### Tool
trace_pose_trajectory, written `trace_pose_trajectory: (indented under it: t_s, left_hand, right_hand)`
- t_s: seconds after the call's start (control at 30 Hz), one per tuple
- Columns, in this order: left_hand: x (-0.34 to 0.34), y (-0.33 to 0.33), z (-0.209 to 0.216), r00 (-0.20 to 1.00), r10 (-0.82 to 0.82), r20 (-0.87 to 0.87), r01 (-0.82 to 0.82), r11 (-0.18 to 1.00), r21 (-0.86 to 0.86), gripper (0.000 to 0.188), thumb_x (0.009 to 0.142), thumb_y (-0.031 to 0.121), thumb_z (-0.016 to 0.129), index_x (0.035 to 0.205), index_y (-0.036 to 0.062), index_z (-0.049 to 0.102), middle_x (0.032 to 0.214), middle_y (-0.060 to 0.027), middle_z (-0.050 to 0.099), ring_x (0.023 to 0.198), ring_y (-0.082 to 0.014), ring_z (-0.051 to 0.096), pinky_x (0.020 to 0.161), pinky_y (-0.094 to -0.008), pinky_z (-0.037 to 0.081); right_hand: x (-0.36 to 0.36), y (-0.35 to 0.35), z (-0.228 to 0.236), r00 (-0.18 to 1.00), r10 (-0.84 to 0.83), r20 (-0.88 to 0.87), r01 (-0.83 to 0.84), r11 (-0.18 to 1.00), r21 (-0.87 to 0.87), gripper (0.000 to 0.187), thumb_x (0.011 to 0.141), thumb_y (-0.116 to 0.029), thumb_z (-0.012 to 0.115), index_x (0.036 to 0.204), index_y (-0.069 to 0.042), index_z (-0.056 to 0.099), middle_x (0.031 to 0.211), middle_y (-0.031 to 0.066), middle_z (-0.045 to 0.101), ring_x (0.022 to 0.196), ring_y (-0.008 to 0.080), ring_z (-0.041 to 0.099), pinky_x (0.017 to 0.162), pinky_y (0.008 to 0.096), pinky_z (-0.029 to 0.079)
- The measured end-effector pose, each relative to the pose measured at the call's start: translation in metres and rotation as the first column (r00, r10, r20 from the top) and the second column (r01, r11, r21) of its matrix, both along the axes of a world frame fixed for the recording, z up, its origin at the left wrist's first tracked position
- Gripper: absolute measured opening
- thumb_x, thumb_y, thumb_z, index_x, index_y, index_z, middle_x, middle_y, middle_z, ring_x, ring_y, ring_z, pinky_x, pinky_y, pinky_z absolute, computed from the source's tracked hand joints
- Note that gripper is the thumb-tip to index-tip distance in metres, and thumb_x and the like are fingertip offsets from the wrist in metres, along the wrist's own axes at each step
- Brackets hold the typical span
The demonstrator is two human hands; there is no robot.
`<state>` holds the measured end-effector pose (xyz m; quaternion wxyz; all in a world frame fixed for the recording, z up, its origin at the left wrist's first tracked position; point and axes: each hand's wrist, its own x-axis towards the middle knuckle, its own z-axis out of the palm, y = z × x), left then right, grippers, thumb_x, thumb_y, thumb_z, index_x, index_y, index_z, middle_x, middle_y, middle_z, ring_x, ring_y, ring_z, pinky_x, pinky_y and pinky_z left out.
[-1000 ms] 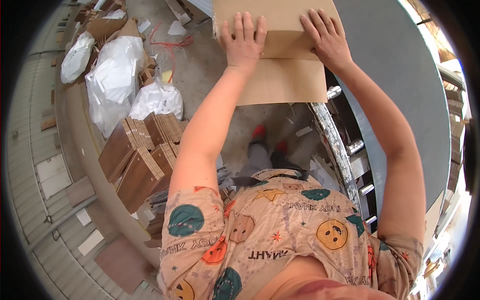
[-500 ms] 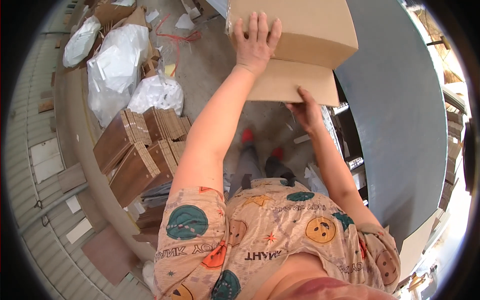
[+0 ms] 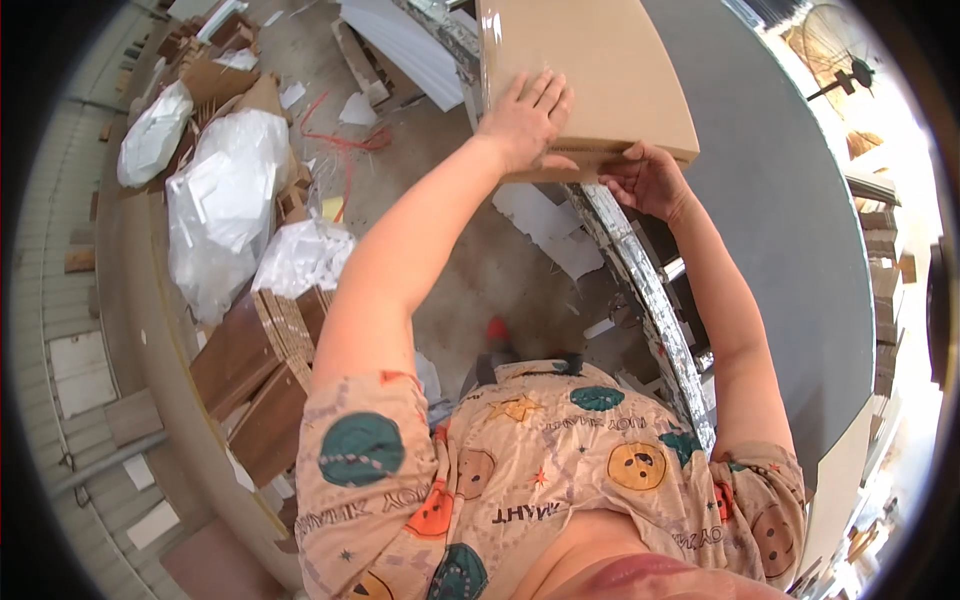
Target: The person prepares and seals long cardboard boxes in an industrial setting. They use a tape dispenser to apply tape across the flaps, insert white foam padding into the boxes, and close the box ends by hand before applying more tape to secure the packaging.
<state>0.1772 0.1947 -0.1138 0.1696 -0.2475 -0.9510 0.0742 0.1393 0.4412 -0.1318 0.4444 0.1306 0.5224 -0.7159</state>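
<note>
A brown cardboard box (image 3: 595, 75) rests at the far end of the grey table, its left end reaching past the table's edge. Clear tape shows along its left side. My left hand (image 3: 525, 122) lies on the top near the front left corner, fingers stretched out and the thumb at the front edge. At the front right part of the box, my right hand (image 3: 652, 184) has its fingers curled at the front edge with the palm turned up. The box's front face is mostly hidden from above.
The long grey table (image 3: 790, 240) curves along my right, with a worn, paint-chipped edge beam (image 3: 635, 265). On the left lie stacked brown cardboard sheets (image 3: 240, 350), plastic bags of white scrap (image 3: 228, 190) and red strapping (image 3: 350, 140). A fan (image 3: 850, 78) stands far right.
The front flap, hanging toward me before, is now folded up against the box. My left hand has slid to the front edge, and my right hand has moved right and farther away.
</note>
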Motion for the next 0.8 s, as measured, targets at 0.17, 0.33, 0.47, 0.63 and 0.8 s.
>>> trace_pose_trajectory:
  t_s: [0.17, 0.33, 0.47, 0.63, 0.8]
  left_hand:
    - [-0.009, -0.004, -0.005, 0.999, 0.020, 0.041, -0.021, 0.999, 0.040, 0.091, 0.079, 0.066, 0.054, 0.142, 0.0035, 0.034, 0.147, -0.0198, 0.034, 0.138, -0.0329, 0.029, 0.113, -0.0502, 0.020]
    - [-0.013, -0.007, -0.006, 0.996, 0.003, 0.085, -0.008, 0.999, 0.052, 0.088, 0.081, 0.064, 0.054, 0.144, 0.0064, 0.033, 0.148, -0.0198, 0.031, 0.139, -0.0361, 0.026, 0.112, -0.0544, 0.018]
    - [-0.018, -0.010, -0.006, 0.995, -0.014, 0.101, 0.005, 0.995, 0.095, 0.088, 0.081, 0.063, 0.054, 0.144, 0.0049, 0.033, 0.148, -0.0200, 0.031, 0.139, -0.0373, 0.025, 0.112, -0.0570, 0.016]
    - [-0.011, -0.018, 0.003, 0.989, 0.006, 0.150, -0.015, 0.998, 0.063, 0.085, 0.082, 0.061, 0.054, 0.143, 0.0052, 0.036, 0.149, -0.0197, 0.029, 0.140, -0.0385, 0.022, 0.111, -0.0593, 0.014]
    - [-0.023, -0.016, 0.008, 0.984, -0.065, 0.167, 0.036, 0.985, 0.171, 0.085, 0.081, 0.060, 0.055, 0.143, 0.0053, 0.036, 0.150, -0.0191, 0.028, 0.140, -0.0382, 0.020, 0.113, -0.0578, 0.011]
  right_hand:
    - [0.001, -0.009, 0.049, 0.787, 0.441, -0.432, -0.211, 0.850, 0.484, 0.038, 0.090, -0.027, 0.059, 0.110, 0.005, 0.059, 0.086, 0.0072, 0.065, 0.076, 0.0128, 0.063, 0.067, 0.0252, 0.053]
    - [-0.047, -0.046, 0.078, -0.149, 0.490, -0.859, 0.745, 0.626, 0.228, 0.036, 0.094, -0.021, 0.054, 0.126, -0.006, 0.055, 0.120, 0.0151, 0.058, 0.112, 0.0320, 0.053, 0.098, 0.0422, 0.042]
    - [-0.064, -0.073, 0.009, -0.097, 0.806, -0.584, 0.755, 0.442, 0.484, 0.046, 0.095, -0.034, 0.048, 0.133, -0.009, 0.048, 0.145, 0.0175, 0.035, 0.134, 0.0370, 0.028, 0.107, 0.0455, 0.030]
    - [-0.197, -0.092, 0.048, 0.333, 0.637, -0.695, 0.315, 0.620, 0.719, 0.059, 0.093, -0.050, 0.046, 0.130, -0.005, 0.049, 0.127, 0.0239, 0.053, 0.107, 0.0390, 0.059, 0.091, 0.0445, 0.047]
    - [-0.326, -0.175, 0.110, 0.846, 0.167, -0.507, 0.230, 0.743, 0.628, 0.100, 0.071, -0.082, 0.048, 0.122, 0.003, 0.053, 0.108, 0.0224, 0.060, 0.086, 0.0255, 0.066, 0.069, 0.0349, 0.054]
